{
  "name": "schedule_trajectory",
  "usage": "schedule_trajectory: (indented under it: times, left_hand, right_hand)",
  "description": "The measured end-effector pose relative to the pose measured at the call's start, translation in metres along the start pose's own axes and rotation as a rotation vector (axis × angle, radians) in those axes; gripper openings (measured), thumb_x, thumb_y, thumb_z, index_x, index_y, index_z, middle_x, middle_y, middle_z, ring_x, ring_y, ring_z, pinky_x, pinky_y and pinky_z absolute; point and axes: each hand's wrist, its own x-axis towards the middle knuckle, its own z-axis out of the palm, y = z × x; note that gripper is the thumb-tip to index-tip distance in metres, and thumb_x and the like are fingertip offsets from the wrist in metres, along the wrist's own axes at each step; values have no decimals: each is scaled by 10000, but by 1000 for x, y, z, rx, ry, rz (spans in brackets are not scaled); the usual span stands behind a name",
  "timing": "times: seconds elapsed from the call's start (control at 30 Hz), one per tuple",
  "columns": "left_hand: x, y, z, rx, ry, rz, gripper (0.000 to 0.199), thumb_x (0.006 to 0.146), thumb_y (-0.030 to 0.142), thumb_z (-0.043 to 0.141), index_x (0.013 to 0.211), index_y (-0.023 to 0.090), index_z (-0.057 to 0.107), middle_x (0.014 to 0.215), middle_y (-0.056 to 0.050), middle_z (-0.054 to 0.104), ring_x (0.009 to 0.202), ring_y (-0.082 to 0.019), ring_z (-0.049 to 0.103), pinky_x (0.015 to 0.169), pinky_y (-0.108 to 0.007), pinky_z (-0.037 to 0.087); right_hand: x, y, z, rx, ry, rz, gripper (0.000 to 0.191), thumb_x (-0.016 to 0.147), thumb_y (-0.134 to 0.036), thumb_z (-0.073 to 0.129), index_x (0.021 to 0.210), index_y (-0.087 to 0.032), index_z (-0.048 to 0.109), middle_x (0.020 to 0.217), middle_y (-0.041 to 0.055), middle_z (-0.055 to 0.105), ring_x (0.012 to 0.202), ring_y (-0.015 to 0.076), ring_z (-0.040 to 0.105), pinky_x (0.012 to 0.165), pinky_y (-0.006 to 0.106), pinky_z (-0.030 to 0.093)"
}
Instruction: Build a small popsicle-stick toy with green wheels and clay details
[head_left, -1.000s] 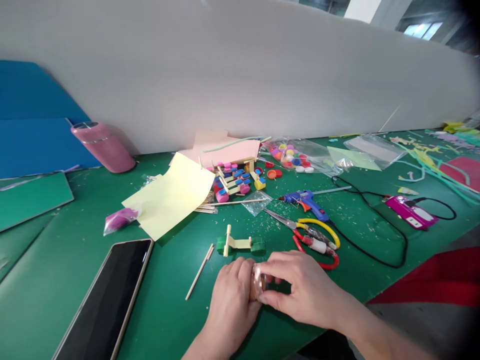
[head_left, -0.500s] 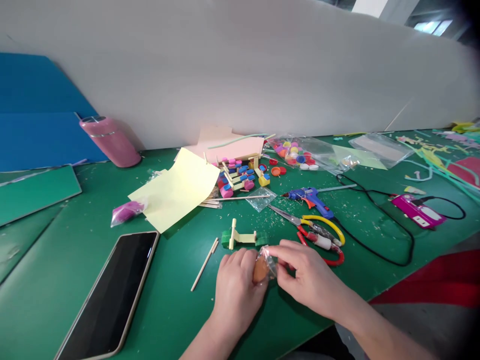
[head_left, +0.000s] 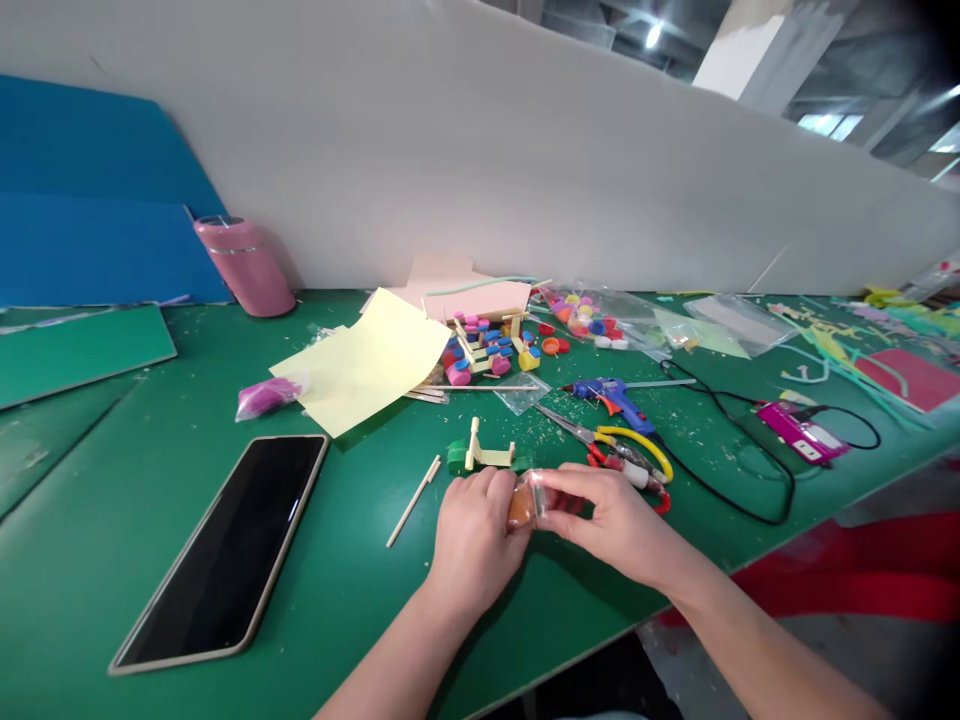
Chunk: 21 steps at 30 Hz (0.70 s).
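Note:
My left hand (head_left: 472, 530) is closed around a small clear plastic bag (head_left: 536, 492) with an orange-brown lump (head_left: 520, 507) inside. At the bag's right end, my right hand (head_left: 611, 515) pinches the plastic between thumb and fingers. Just beyond my hands stands a small model (head_left: 491, 458) of cream sticks and green blocks, its right end partly hidden. Two thin wooden sticks (head_left: 414, 502) lie left of my left hand.
A phone (head_left: 225, 550) lies at left, near yellow paper (head_left: 364, 365) and a pink bottle (head_left: 247, 265). Similar colourful models (head_left: 487, 348) cluster behind. Scissors (head_left: 634, 445), a blue glue gun (head_left: 619, 400) and its black cord (head_left: 724, 490) lie to the right, with a pink power strip (head_left: 802, 435).
The camera view has shifted a little. My right fingers have closed in on the bag's end, and the plastic there looks pulled straighter. The left hand keeps its hold.

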Motion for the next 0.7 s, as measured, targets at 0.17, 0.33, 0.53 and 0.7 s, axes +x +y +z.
schedule_trajectory:
  times: [0.17,0.33,0.53,0.7]
  left_hand:
    - [2,-3,3,-35,-2,-10,71,695,154,533,754,190,547,704,-46,637,653,-220,593,580,-313,425]
    - [0,-2,3,-91,-28,-29,134,700,181,564,834,185,555,748,-49,653,681,-227,605,599,-338,462]
    - [-5,1,-11,-728,-169,-231,351,806,304,520,1142,208,491,1055,-77,636,913,-209,606,771,-315,489]
    - [2,0,-16,-1170,-398,-489,261,817,394,508,948,196,616,748,-25,625,634,-150,547,527,-231,431]
  right_hand:
    - [4,3,0,-55,-20,-15,220,786,-156,581,991,-208,641,684,-16,560,628,119,542,576,225,441]
    - [9,9,-2,22,-38,-30,392,731,-59,526,1085,-204,614,652,-38,513,595,97,495,569,212,426]
    - [12,32,-5,472,-183,57,364,736,-70,509,1064,-189,612,629,-44,440,582,90,436,590,227,441]
    - [18,45,-4,523,-203,37,359,706,-16,510,986,-199,641,651,-33,481,608,100,455,594,233,433]
